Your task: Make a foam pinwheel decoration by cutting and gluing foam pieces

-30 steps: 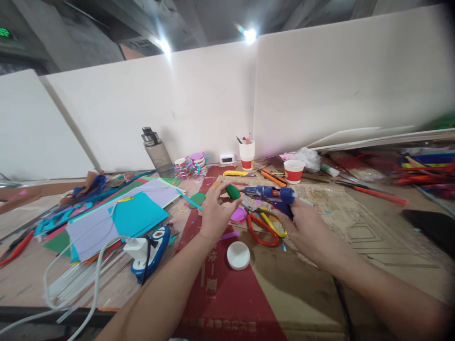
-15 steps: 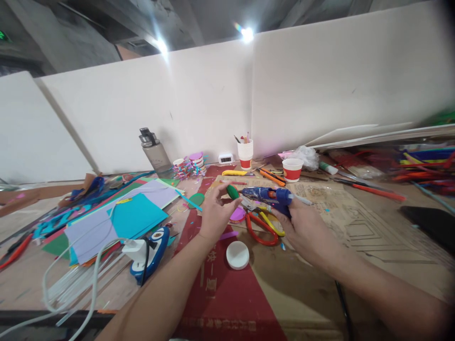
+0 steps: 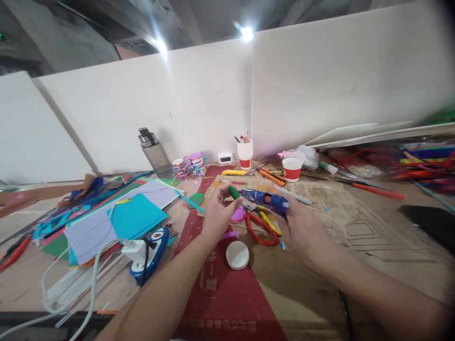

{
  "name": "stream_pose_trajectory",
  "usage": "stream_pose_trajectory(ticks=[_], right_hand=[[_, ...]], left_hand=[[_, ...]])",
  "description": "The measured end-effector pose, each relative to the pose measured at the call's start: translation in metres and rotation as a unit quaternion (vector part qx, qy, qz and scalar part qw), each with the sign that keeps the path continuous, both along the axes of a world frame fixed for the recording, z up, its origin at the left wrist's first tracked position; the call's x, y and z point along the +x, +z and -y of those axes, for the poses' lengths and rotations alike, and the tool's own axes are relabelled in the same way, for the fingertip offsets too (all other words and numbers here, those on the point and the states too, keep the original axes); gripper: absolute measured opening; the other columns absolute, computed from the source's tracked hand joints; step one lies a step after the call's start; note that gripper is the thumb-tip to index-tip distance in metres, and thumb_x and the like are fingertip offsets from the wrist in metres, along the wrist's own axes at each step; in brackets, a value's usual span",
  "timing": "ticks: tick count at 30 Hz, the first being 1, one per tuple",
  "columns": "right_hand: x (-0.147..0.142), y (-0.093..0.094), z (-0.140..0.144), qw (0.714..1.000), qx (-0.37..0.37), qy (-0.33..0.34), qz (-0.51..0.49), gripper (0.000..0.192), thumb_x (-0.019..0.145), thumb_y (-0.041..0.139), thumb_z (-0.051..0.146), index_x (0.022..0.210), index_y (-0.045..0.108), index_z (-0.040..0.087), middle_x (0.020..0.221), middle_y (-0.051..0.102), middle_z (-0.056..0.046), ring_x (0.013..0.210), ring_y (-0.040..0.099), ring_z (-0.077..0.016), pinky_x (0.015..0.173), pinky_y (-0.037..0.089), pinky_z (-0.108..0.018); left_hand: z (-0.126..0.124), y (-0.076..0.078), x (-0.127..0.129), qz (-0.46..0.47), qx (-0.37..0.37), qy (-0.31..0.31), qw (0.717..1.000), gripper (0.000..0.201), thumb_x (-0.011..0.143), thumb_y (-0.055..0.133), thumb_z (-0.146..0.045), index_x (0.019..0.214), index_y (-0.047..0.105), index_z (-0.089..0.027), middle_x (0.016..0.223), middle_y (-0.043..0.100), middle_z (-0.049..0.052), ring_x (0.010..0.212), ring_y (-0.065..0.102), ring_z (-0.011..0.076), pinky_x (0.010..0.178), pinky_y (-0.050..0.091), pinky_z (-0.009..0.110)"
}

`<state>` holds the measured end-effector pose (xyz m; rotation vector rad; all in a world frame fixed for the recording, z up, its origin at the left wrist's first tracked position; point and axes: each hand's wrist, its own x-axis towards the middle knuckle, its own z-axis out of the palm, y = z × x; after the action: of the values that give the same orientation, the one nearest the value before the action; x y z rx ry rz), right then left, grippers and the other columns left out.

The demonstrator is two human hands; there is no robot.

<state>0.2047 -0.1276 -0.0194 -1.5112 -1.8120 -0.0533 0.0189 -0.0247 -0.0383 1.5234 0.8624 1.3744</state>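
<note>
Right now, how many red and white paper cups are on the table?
2. One paper cup stands by the back wall holding pens, right of the small clock. The other paper cup sits further right, beside the crumpled plastic bag. More may be hidden in the clutter.

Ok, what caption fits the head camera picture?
Left hand pinches a green piece at the blue glue gun in the right hand.

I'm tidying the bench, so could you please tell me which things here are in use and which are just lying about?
In use:
left hand pinching the green piece
right hand gripping the glue gun, nozzle at the green piece

Lying about:
scissors
white lid
bottle
red cup
paper sheets
</note>
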Motion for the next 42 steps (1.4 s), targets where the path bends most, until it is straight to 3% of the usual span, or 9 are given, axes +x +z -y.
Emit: stream_pose_trajectory(ticks=[14, 22, 26, 34, 38, 42], right_hand=[[0.003, 0.004, -0.001, 1.000, -0.011, 0.007, -0.022, 0.033, 0.092, 0.045, 0.019, 0.123, 0.058, 0.023, 0.112, 0.072, -0.013, 0.101, 0.069, -0.0315, 0.081, 0.055, -0.044], [0.001, 0.001, -0.002, 1.000, -0.020, -0.008, 0.002, 0.029, 0.095, 0.042, 0.021, 0.118, 0.060, 0.020, 0.103, 0.073, -0.013, 0.087, 0.070, -0.0289, 0.077, 0.053, -0.042], [0.004, 0.004, -0.002, 0.999, -0.033, -0.013, -0.033, 0.025, 0.097, 0.045, 0.030, 0.111, 0.063, 0.019, 0.096, 0.073, -0.012, 0.084, 0.069, -0.0279, 0.074, 0.053, -0.038], [0.009, 0.010, -0.005, 0.989, -0.040, 0.041, -0.139, 0.035, 0.096, 0.050, 0.036, 0.125, 0.060, 0.020, 0.108, 0.073, -0.010, 0.093, 0.069, -0.0260, 0.082, 0.054, -0.037], [0.008, 0.007, -0.006, 0.986, -0.055, 0.043, -0.148, 0.036, 0.096, 0.050, 0.037, 0.125, 0.060, 0.018, 0.109, 0.073, -0.011, 0.096, 0.068, -0.0266, 0.085, 0.053, -0.039], [0.009, 0.007, -0.005, 0.986, -0.065, 0.038, -0.150, 0.039, 0.096, 0.050, 0.038, 0.127, 0.060, 0.018, 0.110, 0.072, -0.011, 0.097, 0.068, -0.0272, 0.087, 0.053, -0.040]], left_hand=[[0.002, -0.001, 0.001, -0.030, 0.010, 0.021, 0.999, 0.051, 0.067, 0.085, -0.036, 0.107, 0.059, -0.017, 0.103, 0.069, 0.009, 0.095, 0.069, 0.0209, 0.082, 0.058, 0.035], [0.000, -0.006, 0.000, -0.052, 0.030, 0.033, 0.998, 0.052, 0.068, 0.085, -0.038, 0.109, 0.060, -0.017, 0.105, 0.069, 0.010, 0.095, 0.069, 0.0223, 0.083, 0.058, 0.038], [0.000, -0.002, 0.000, -0.015, 0.005, -0.013, 1.000, 0.052, 0.069, 0.085, -0.034, 0.111, 0.059, -0.018, 0.116, 0.069, 0.012, 0.107, 0.067, 0.0243, 0.089, 0.057, 0.039], [-0.002, 0.002, -0.002, 0.052, -0.015, -0.097, 0.994, 0.053, 0.071, 0.083, -0.026, 0.116, 0.056, -0.020, 0.138, 0.060, 0.014, 0.132, 0.055, 0.0263, 0.106, 0.048, 0.040], [0.002, 0.005, 0.000, 0.068, -0.023, -0.118, 0.990, 0.051, 0.071, 0.083, -0.022, 0.117, 0.062, -0.020, 0.137, 0.061, 0.013, 0.129, 0.056, 0.0244, 0.103, 0.049, 0.035], [0.005, 0.010, 0.000, 0.121, -0.080, -0.151, 0.978, 0.053, 0.070, 0.084, -0.021, 0.119, 0.066, -0.020, 0.133, 0.063, 0.009, 0.115, 0.062, 0.0225, 0.089, 0.054, 0.029]])
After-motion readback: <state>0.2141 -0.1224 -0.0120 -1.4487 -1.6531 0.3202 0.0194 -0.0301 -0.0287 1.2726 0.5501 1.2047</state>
